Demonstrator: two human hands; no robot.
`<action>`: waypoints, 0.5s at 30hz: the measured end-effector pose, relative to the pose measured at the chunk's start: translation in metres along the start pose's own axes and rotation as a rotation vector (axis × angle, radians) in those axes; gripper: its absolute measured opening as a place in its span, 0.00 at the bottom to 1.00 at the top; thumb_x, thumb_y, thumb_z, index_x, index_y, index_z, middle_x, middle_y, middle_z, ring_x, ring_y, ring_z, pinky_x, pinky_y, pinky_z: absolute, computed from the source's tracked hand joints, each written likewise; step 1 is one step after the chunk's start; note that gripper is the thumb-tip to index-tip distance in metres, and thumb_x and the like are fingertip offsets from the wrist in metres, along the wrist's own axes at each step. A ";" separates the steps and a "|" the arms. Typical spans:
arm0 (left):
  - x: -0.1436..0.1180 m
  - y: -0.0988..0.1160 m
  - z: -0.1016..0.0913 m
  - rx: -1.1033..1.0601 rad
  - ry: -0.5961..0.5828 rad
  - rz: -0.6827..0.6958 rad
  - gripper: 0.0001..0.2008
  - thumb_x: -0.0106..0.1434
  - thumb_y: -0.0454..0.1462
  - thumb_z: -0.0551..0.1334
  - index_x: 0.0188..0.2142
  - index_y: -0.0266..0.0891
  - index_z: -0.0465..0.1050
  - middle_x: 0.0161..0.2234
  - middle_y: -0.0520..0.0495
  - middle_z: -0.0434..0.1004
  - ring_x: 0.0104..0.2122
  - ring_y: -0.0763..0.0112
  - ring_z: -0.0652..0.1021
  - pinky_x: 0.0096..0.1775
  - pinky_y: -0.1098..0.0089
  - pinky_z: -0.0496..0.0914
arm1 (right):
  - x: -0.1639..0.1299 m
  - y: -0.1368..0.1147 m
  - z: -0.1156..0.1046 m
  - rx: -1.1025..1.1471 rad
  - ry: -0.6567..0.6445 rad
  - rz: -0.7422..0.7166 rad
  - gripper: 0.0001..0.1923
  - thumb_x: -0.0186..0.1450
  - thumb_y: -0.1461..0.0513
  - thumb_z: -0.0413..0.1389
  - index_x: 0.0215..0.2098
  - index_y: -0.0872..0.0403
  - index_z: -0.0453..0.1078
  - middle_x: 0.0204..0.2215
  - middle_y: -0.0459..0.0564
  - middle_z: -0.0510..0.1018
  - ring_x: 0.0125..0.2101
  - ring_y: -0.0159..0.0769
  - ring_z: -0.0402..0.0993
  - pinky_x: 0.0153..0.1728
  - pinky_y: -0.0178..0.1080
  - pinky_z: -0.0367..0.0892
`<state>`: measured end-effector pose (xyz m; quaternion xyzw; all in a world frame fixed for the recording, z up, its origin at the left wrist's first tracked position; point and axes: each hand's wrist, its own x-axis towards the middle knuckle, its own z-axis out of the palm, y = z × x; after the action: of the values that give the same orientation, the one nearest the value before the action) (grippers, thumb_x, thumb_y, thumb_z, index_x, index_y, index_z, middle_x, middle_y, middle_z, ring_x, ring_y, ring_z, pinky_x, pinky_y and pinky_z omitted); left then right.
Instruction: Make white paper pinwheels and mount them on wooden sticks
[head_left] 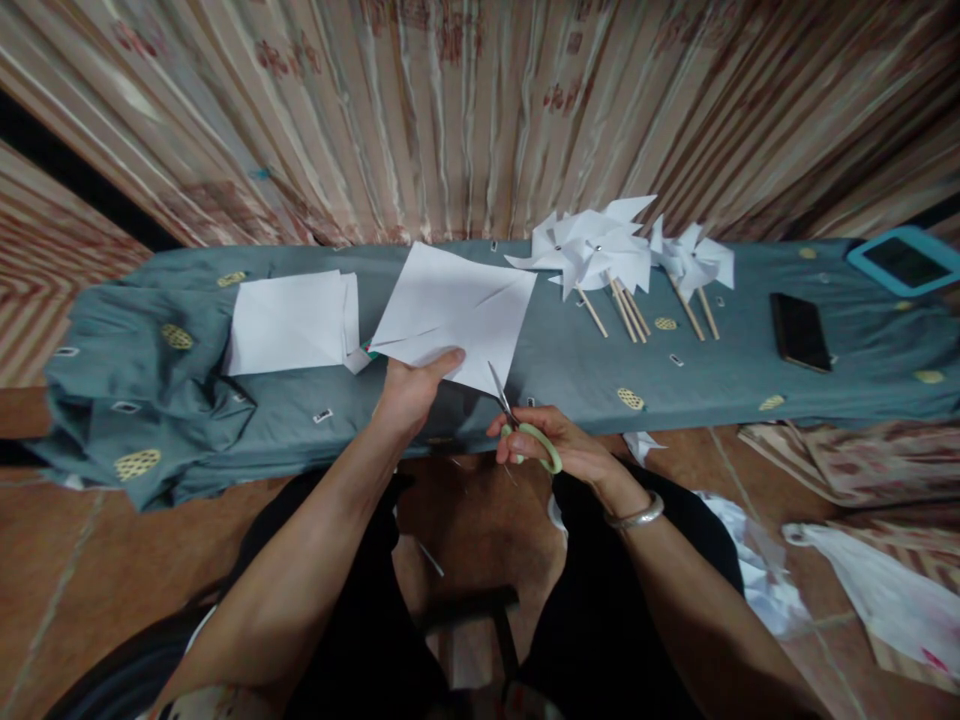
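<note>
Teal bench cloth (570, 360) (no legible writing): left hand (409, 395) holds paper (457, 310), right hand (559, 450) scissors (525, 425)

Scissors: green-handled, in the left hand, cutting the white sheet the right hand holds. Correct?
Not quite: the hands are swapped. The head view shows the green-handled scissors in the right hand, cutting the white sheet that the left hand holds.

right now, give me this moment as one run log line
left hand: holds white square paper sheet by near edge | right hand: grips green-handled scissors, blades at sheet's edge | beyond: white paper pinwheels on wooden sticks
</note>
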<state>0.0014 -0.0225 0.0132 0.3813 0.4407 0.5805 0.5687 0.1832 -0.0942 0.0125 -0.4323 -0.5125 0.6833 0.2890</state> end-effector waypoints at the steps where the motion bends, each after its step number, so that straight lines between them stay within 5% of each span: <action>1: 0.000 0.000 0.000 -0.001 -0.003 0.001 0.26 0.42 0.35 0.72 0.45 0.40 0.75 0.39 0.46 0.82 0.46 0.57 0.79 0.57 0.56 0.68 | 0.000 0.000 0.000 -0.001 0.003 0.001 0.27 0.53 0.42 0.64 0.34 0.56 0.74 0.24 0.45 0.77 0.25 0.28 0.70 0.27 0.33 0.66; 15: 0.002 -0.001 -0.001 -0.015 0.019 0.025 0.30 0.42 0.34 0.72 0.48 0.39 0.73 0.42 0.45 0.82 0.47 0.57 0.79 0.56 0.57 0.68 | 0.002 0.002 0.002 0.055 0.033 0.025 0.25 0.50 0.44 0.68 0.31 0.56 0.72 0.21 0.41 0.75 0.21 0.25 0.67 0.26 0.32 0.66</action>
<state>0.0006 -0.0210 0.0117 0.3770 0.4366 0.5944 0.5602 0.1807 -0.0944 0.0099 -0.4420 -0.4831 0.6935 0.3006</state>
